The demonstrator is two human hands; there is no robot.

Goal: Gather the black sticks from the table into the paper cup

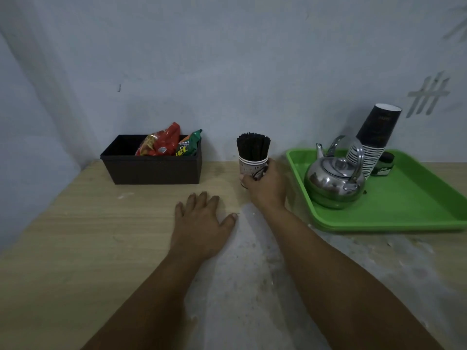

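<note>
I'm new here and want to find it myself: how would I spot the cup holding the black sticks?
Start at the wooden table against the wall. Between the dark box of snack packets and the green tray stands one pale paper cup, gripped by the right hand. Unlike the dark stacked cups on the tray, it bristles with black sticks.

Both forearms reach from the near edge toward the far side, bare to the elbow. The left hand [202,223] lies palm down, flat on the surface, its 4 fingers [199,198] straight and slightly spread, pointing far, the thumb angled out to the right. The right arm runs from the near right corner diagonally toward the far middle, ending farther away than the left. The right hand [265,185] is turned with its back up, thumb and fingers curled round the lower part of the paper cup [252,168], gripping it from the right.
</note>
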